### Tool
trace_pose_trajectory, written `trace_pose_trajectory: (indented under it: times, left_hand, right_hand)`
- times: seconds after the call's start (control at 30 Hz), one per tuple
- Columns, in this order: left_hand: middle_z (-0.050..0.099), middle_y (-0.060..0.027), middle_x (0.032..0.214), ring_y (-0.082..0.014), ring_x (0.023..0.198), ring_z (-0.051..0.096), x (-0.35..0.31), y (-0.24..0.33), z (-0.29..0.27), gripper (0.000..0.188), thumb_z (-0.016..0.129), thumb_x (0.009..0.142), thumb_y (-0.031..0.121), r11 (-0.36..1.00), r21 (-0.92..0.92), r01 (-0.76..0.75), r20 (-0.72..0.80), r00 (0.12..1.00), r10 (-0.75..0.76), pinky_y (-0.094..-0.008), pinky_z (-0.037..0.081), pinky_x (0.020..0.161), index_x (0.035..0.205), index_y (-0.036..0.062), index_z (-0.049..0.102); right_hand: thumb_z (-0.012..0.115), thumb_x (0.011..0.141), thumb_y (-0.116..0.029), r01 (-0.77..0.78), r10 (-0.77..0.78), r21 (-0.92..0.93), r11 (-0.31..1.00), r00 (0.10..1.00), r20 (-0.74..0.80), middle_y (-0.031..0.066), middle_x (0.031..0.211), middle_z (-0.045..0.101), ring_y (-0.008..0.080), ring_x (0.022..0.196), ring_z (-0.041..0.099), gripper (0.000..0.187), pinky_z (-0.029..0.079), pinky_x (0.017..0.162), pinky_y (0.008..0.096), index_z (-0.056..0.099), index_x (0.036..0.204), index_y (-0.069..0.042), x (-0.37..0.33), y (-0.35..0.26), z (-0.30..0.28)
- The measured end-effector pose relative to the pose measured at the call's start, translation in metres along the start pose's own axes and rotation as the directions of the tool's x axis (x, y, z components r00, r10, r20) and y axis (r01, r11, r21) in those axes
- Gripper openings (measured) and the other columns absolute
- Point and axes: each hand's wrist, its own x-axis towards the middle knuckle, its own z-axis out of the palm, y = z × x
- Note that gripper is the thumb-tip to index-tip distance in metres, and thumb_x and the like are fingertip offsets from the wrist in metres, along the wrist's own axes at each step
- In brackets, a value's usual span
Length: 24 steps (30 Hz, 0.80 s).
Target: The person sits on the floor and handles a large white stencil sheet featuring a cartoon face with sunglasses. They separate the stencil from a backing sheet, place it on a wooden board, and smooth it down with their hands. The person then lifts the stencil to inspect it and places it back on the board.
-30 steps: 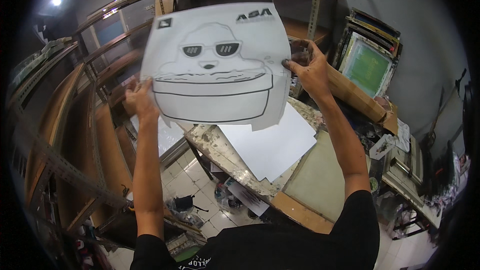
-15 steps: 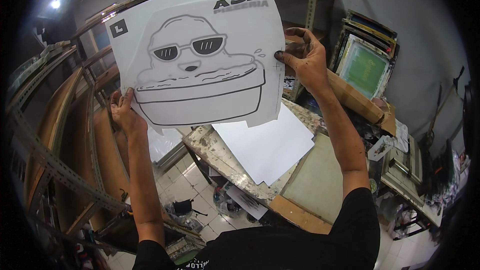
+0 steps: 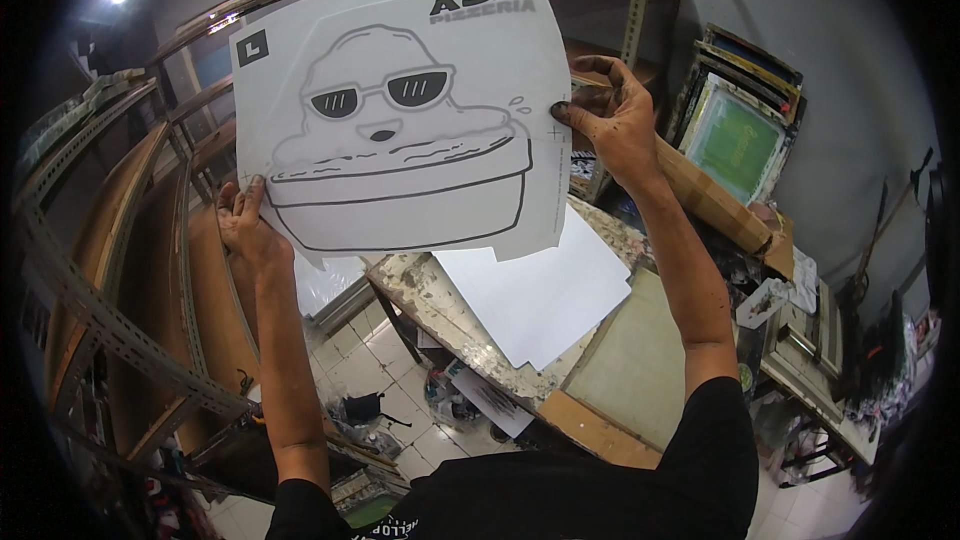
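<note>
Between my hands a large printed sheet (image 3: 400,200) is held up, showing a line drawing of a mound with sunglasses above a round tub, with dark lettering at its upper right. My left hand (image 3: 250,225) pinches its lower left edge between thumb and fingers. Over on the right edge, my right hand (image 3: 615,120) grips the sheet with thumb in front; the thumb tip is stained dark. Under it, white sheets (image 3: 545,290) lie on a paint-spattered table (image 3: 410,290).
Slanted boards in a metal rack (image 3: 150,270) stand at the left. To the right, framed screens, one with a green panel (image 3: 738,140), lean on the wall above a long cardboard box (image 3: 715,195). A pale board (image 3: 635,360) lies at the table's near side.
The sheet's upper left corner has shifted slightly right and its surface looks a little flatter. Both hands keep their grip in nearly the same places.
</note>
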Motion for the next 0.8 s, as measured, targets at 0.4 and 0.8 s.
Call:
trace_pose_trajectory:
  times: [0.4,0.8]
  left_hand:
    - [0.057,-0.0129,0.098,-0.0189,0.094,0.060,-0.002,0.008,-0.004,0.043,0.065,0.078,-0.013,0.999,0.031,-0.031,-0.009,0.999,0.031,-0.0282,0.052,0.090,0.113,0.0014,0.044]
    - [0.057,-0.0154,0.101,-0.0202,0.096,0.061,0.001,0.007,-0.012,0.044,0.064,0.079,-0.014,0.999,0.007,-0.039,0.012,0.999,0.039,-0.0281,0.053,0.089,0.115,0.0004,0.043]
  right_hand:
    - [0.073,0.076,0.006,-0.018,0.018,-0.013,1.000,1.000,0.014,0.0104,0.089,0.064,0.0125,0.083,0.064,0.044,0.054,0.077,0.0255,0.052,0.115,0.003,0.002,0.003,0.006]
    - [0.071,0.077,0.009,-0.003,0.002,0.022,1.000,0.999,0.035,0.0100,0.090,0.064,0.0121,0.085,0.064,0.043,0.055,0.079,0.0251,0.050,0.115,0.003,0.004,0.007,0.009]
